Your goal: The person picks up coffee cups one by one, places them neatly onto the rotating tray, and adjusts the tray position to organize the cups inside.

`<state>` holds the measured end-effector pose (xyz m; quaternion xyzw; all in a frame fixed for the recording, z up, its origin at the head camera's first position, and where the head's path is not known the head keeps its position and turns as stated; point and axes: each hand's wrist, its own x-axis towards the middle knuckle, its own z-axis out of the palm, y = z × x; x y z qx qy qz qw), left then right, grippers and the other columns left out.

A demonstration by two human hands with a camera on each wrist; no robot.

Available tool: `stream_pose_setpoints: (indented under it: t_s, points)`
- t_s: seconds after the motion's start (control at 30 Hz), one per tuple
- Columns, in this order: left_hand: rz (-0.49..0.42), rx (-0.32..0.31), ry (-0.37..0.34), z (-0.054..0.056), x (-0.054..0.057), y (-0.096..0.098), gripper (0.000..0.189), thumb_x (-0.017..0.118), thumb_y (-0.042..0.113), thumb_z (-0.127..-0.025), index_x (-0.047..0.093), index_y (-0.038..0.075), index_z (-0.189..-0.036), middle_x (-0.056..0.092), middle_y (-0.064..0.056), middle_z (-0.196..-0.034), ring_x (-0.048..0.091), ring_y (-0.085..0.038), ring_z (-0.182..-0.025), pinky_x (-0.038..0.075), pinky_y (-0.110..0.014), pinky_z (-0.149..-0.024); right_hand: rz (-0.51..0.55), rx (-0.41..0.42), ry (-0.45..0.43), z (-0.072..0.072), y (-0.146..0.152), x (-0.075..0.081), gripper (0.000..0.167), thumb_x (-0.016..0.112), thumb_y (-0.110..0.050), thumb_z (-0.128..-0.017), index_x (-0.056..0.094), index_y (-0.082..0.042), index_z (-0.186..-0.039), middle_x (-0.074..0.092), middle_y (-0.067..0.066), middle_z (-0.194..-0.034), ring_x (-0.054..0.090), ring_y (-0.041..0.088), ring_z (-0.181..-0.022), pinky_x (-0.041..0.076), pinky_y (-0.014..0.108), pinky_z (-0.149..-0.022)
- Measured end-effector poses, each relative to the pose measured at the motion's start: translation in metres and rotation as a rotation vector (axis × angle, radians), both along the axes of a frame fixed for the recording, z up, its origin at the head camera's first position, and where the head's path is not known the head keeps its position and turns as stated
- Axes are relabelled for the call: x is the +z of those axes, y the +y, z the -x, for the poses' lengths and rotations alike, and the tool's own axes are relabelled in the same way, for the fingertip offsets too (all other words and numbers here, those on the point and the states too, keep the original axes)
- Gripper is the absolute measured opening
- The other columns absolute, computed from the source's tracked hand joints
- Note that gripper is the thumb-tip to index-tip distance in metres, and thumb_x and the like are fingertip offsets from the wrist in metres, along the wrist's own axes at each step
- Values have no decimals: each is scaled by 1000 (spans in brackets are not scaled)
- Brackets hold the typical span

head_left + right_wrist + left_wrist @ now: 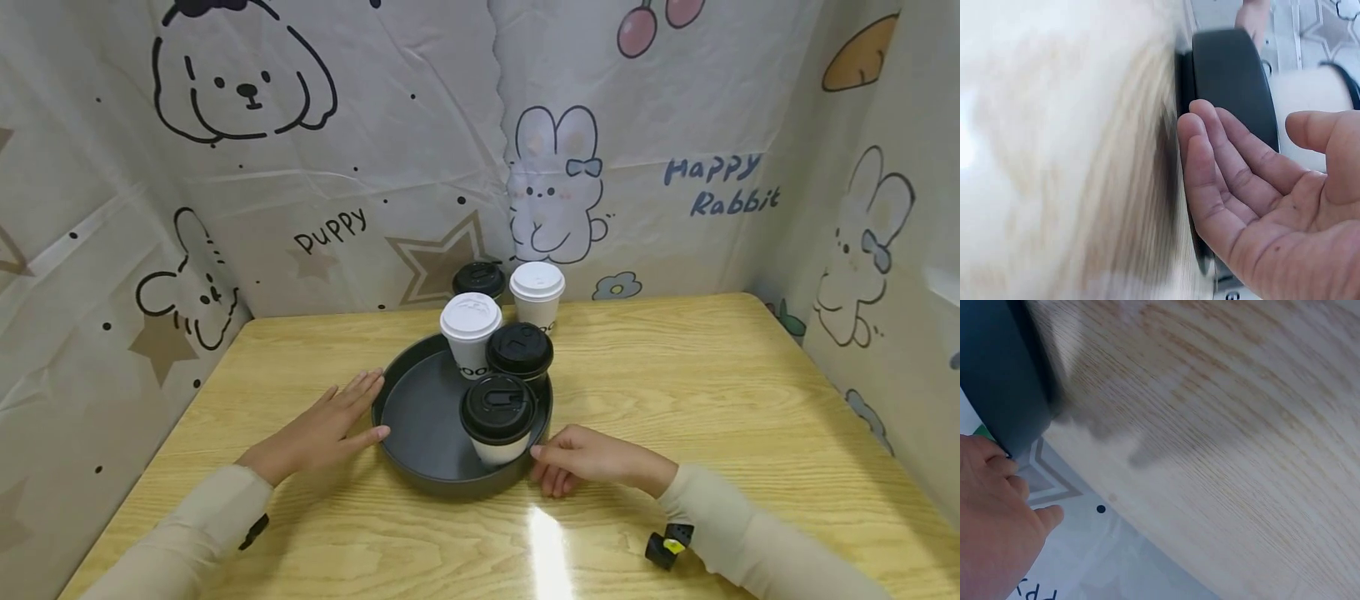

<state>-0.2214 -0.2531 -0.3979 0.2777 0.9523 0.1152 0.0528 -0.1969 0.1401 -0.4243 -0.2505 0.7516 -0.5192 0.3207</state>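
Note:
A round dark grey pan (420, 417) rests on the table. Inside it, on the right, stand two black-lidded paper cups (498, 408) and a white-lidded paper cup (471, 329). My left hand (326, 429) touches the pan's left rim with extended fingertips, thumb spread apart; the left wrist view shows the fingers at the pan's edge. At the right front, my right hand (581, 458) is against the pan's outer wall. In the right wrist view its fingers (1235, 162) are loosely bent beside the wall, with the thumb near a cup.
Behind the pan stand another white-lidded cup (536, 292) and another black-lidded cup (478, 279), near the back edge of the wooden table (675, 375). Cloth printed with cartoons (420, 125) hangs behind and at both sides.

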Motion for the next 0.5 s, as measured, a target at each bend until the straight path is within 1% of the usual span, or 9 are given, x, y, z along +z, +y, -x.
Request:
stream_pose_setpoints:
  t_s: [0.1,0.23,0.37,0.5]
  points:
    - [3,11,-20,1,0,-1,82,42,57,-96,17,3,-153,12,-14,-159,11,-37,-145,11,-64,-111,29,26,13,-4,-6,0,45,44,-25,-103,68,12,-96,69,22,-79,66,15,-69,55,27,-62]
    - [11,20,-36,-1,0,0,84,41,59,-96,17,4,-153,11,-13,-160,10,-35,-146,12,-63,-111,52,9,2,-4,-9,-1,42,44,-21,-102,67,14,-95,69,24,-80,66,15,-70,55,28,-63]
    - [14,19,-28,-6,0,1,85,42,60,-95,18,3,-153,13,-14,-159,12,-34,-146,15,-63,-111,48,-19,-21,-3,-8,-1,41,44,-19,-102,68,13,-96,70,21,-81,67,14,-70,56,31,-65]
    - [28,7,-14,-14,0,2,84,40,62,-95,22,3,-152,13,-12,-160,14,-34,-146,15,-62,-111,41,-38,-21,2,-3,-1,42,43,-20,-102,67,14,-96,71,19,-82,67,14,-70,57,31,-65]
